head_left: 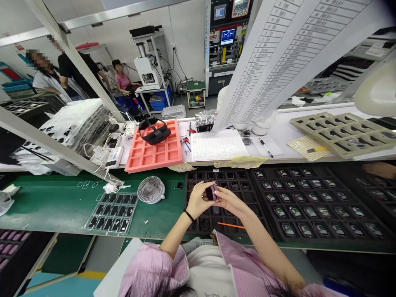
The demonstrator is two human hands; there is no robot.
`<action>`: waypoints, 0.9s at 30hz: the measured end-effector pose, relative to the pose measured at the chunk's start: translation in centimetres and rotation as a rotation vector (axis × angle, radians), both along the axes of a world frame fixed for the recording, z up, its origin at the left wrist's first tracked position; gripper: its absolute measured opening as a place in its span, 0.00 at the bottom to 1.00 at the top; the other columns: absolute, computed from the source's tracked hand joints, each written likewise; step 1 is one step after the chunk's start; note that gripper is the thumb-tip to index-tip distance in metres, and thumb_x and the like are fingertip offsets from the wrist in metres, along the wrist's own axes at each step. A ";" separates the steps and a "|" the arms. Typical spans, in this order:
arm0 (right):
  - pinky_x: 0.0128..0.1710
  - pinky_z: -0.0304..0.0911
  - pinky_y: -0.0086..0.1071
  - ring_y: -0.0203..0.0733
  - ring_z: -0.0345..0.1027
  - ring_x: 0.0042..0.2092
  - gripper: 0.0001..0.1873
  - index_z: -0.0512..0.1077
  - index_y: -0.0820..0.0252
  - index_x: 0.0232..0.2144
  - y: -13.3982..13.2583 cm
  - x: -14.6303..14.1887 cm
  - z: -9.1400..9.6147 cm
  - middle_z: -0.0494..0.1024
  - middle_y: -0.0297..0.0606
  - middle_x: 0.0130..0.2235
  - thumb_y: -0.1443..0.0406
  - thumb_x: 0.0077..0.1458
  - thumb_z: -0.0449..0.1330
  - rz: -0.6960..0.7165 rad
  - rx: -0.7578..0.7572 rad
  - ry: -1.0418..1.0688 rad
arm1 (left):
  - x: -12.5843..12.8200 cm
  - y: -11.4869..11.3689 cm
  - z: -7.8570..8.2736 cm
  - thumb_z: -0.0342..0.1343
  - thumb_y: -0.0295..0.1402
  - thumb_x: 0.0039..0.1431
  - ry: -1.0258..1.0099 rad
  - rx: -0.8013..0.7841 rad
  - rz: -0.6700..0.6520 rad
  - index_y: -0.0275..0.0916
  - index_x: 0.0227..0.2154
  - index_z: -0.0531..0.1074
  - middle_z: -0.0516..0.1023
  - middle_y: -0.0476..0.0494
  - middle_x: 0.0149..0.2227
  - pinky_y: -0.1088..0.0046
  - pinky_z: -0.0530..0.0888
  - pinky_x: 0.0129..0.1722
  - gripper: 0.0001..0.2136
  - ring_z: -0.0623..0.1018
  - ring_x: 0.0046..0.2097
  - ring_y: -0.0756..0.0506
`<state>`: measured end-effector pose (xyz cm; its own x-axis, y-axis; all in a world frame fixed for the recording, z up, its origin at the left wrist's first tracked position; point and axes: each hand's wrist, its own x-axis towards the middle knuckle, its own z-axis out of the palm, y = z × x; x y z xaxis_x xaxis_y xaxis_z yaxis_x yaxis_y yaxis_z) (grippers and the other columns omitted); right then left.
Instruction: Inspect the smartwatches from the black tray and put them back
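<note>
Between both hands, over a black foam tray (252,198), is a small purple watch case (212,192) with a dark face. My left hand (197,201) has its thumb and fingers curled round the left side of the case. At the other side, the fingers of my right hand (229,201) press on its edge. Round and squarish dark parts sit in the tray's pockets, some hidden under my hands. Close below the right hand lies a thin orange stick (230,225) across the tray.
Right of me, another black tray (269,222) holds rows of watch parts; a co-worker's hand (380,169) shows beyond. Leftward are a fan (151,189) and a clear tray (111,212) of black pieces. A shelf behind carries a pink tray (154,161); paper sheets (262,62) hang overhead.
</note>
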<state>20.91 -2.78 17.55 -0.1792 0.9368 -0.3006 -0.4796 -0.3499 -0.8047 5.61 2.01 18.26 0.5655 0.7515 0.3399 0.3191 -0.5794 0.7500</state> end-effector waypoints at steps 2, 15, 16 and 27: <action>0.39 0.70 0.35 0.41 0.76 0.37 0.24 0.75 0.61 0.40 0.4 0.7 0.2 0.80 0.41 0.37 0.57 0.40 0.71 0.085 -0.018 0.047 | -0.1 0.1 0.2 0.67 0.33 0.46 0.010 -0.016 -0.029 0.41 0.52 0.68 0.76 0.40 0.52 0.53 0.66 0.59 0.28 0.73 0.56 0.39; 0.30 0.70 0.30 0.37 0.73 0.28 0.21 0.78 0.62 0.35 0.7 0.8 0.3 0.79 0.34 0.28 0.64 0.33 0.73 0.099 -0.032 -0.052 | -0.7 1.0 -0.8 0.63 0.28 0.47 0.097 0.004 -0.217 0.42 0.61 0.57 0.74 0.40 0.54 0.54 0.63 0.60 0.36 0.72 0.56 0.41; 0.30 0.70 0.31 0.38 0.74 0.29 0.21 0.78 0.62 0.35 0.6 0.6 0.0 0.80 0.36 0.29 0.64 0.33 0.73 0.087 -0.038 -0.052 | -0.8 0.8 -0.9 0.63 0.27 0.47 0.102 -0.011 -0.220 0.42 0.61 0.57 0.74 0.41 0.54 0.54 0.63 0.60 0.37 0.72 0.56 0.41; 0.48 0.69 0.46 0.51 0.78 0.39 0.23 0.78 0.64 0.36 -1.6 1.4 -3.9 0.82 0.46 0.36 0.62 0.34 0.74 -0.039 -0.160 0.037 | -2.6 -0.9 -4.6 0.67 0.28 0.44 0.068 -0.310 -0.148 0.42 0.65 0.48 0.61 0.33 0.62 0.50 0.61 0.62 0.46 0.63 0.63 0.37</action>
